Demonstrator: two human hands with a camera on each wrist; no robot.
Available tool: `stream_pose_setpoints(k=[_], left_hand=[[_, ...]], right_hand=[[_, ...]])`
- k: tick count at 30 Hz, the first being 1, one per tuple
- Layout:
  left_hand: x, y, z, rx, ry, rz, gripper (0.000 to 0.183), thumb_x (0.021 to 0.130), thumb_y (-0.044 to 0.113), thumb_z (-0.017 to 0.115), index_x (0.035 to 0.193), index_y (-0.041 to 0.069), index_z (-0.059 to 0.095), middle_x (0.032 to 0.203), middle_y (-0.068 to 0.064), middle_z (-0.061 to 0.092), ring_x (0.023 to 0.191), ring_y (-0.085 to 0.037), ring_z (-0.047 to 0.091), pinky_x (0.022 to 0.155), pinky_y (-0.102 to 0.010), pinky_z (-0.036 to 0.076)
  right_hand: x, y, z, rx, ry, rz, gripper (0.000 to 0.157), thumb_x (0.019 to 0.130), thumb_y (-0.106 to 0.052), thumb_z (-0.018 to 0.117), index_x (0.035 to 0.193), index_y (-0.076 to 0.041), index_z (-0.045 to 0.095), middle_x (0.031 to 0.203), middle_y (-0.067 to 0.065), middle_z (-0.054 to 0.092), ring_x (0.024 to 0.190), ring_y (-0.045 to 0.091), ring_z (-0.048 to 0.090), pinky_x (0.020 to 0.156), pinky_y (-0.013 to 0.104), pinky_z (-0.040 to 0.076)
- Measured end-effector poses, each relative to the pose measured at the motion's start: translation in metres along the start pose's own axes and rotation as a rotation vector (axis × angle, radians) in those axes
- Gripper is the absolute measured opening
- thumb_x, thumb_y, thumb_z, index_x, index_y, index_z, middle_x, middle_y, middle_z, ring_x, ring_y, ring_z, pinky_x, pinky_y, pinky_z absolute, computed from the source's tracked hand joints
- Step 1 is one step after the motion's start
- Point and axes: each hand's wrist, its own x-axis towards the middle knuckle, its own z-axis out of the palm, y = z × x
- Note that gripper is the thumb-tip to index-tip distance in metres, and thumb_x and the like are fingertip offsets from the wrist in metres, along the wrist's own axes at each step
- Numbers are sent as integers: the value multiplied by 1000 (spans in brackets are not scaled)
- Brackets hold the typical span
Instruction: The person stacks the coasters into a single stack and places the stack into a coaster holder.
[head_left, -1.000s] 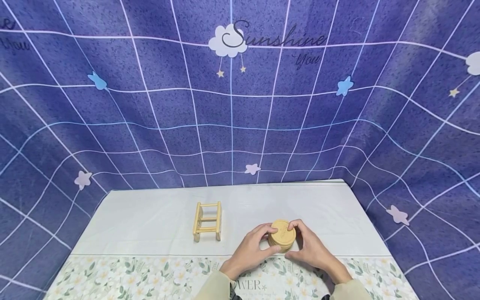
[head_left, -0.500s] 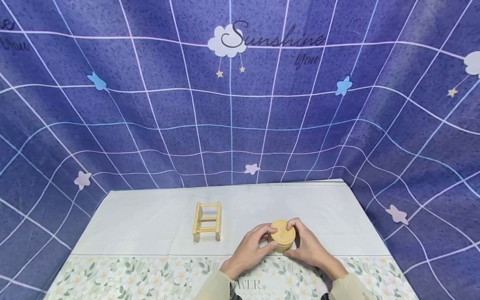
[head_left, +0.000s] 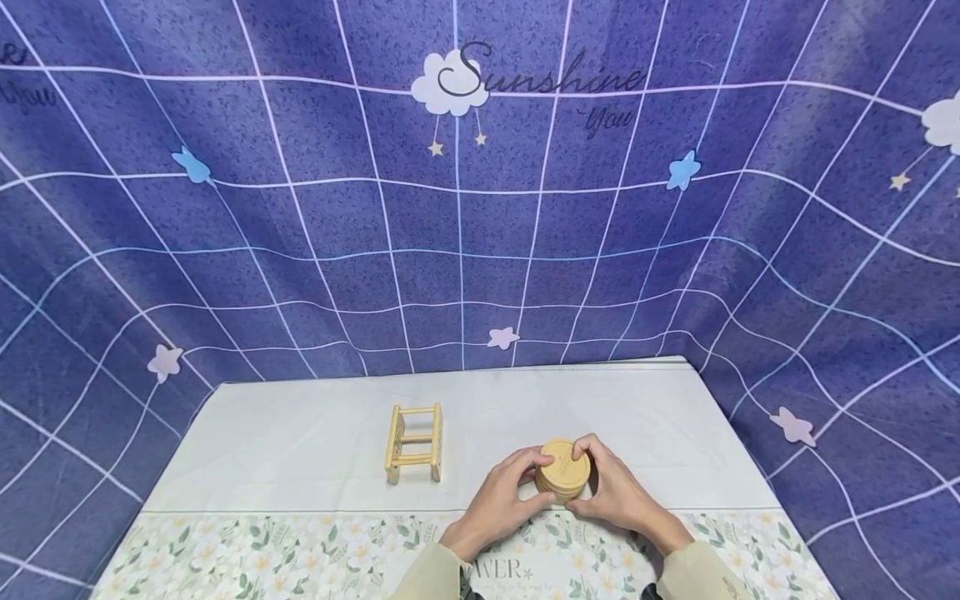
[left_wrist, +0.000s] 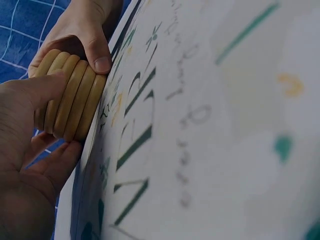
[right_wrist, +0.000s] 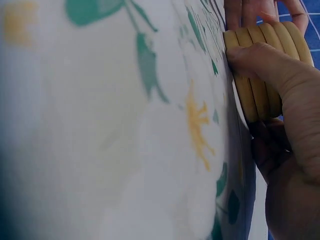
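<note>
A stack of several round wooden coasters [head_left: 566, 468] stands on the white part of the tablecloth, right of centre. The top one bears faint engraved marks. My left hand [head_left: 497, 502] curves round the stack's left side, thumb at the near edge and fingers by the rim. From the right, my right hand [head_left: 621, 493] grips the same coasters, with one bent finger over the top. In the left wrist view the coaster edges [left_wrist: 79, 102] line up fairly evenly between both hands. The right wrist view shows the right thumb [right_wrist: 257, 57] across the lower coasters.
A small wooden rack [head_left: 392, 446] with crossbars stands to the left of the stack. The tablecloth's floral band [head_left: 300, 550] runs along the near side. A blue gridded curtain [head_left: 420, 217] hangs behind and on both sides.
The coaster stack and both hands stay in place. Thumbs and fingers shift slightly round the rims, and the top coaster moves a little. The rack has not moved.
</note>
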Motion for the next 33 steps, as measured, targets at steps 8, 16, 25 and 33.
stream_pose_setpoints(k=[8,16,25,33], left_hand=[[-1,-1,0,-35,-22,-20,52,98,16,87,145,17,66,162,-10,58,146,-26,60,118,-26,53],[-2,-1,1,-16,-11,6,59,92,7,91,145,14,66,159,-12,60,142,-24,64,114,-24,56],[-3,1,1,-4,39,80,56,91,5,90,142,13,69,155,-12,64,136,-25,68,106,-24,61],[-6,0,2,-40,60,49,55,92,8,90,142,16,70,156,-14,64,144,-35,62,105,-28,63]], right_hand=[[-2,4,-1,30,7,-53,80,63,-7,104,120,-22,51,129,-6,66,125,13,65,117,30,54],[-5,3,-4,74,4,-88,80,63,-7,103,122,-22,51,126,-8,66,119,9,66,112,23,53],[-7,-1,-7,155,-27,-83,82,64,-5,100,124,-23,48,130,-6,67,120,11,67,112,22,53],[-6,-5,-9,154,-41,-103,83,64,-5,100,125,-22,47,131,-6,67,119,12,67,113,25,53]])
